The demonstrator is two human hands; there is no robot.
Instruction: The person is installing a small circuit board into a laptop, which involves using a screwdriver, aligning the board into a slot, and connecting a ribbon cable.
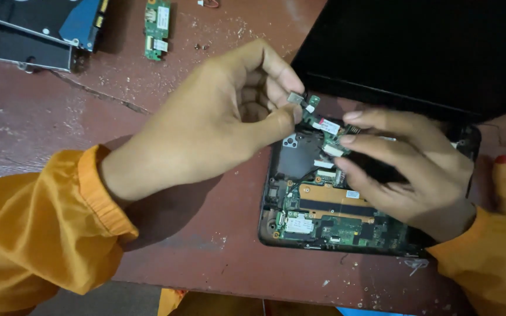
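Note:
Both hands hold a small green circuit board (322,124) above an opened laptop base (323,210) whose mainboard is exposed. My left hand (218,117) pinches the board's upper left end, at a small metal connector, between thumb and fingers. My right hand (405,169) grips the board's right end with thumb and forefinger. The board hangs tilted over the laptop's upper left inside corner. Orange sleeves cover both my wrists.
The laptop's black lid (423,47) lies open at the top right. Another small green board (157,28) and a hard drive in a metal bracket (36,29) rest at the top left on the worn red table (42,117). Tiny screws (201,46) lie near them.

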